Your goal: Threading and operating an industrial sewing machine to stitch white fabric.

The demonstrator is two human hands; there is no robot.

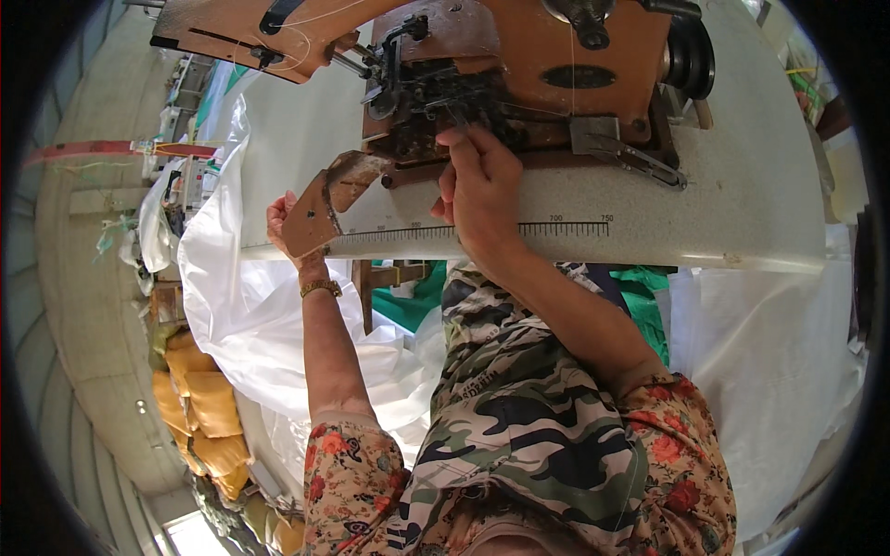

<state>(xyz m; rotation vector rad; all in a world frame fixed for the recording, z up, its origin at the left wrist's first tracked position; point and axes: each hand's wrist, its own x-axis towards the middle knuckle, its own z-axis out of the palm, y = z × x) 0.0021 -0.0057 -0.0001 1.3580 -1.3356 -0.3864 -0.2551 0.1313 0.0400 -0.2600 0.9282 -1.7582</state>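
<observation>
An orange-brown sewing machine stands on a pale table, its lower part uncovered so that dark, fuzzy inner parts show. My left hand is closed on the outer edge of a brown, bent metal cover plate, which hangs tilted over the table's front edge. Part of that hand is hidden behind the plate. My right hand reaches to the exposed parts below the needle side, thumb and forefinger pinched together. What is between those fingertips, if anything, is too small to make out.
A printed ruler runs along the front of the table. White sheeting hangs down at the left, more at the right. A metal bracket sits by the machine's base. Yellow-orange bundles lie farther left.
</observation>
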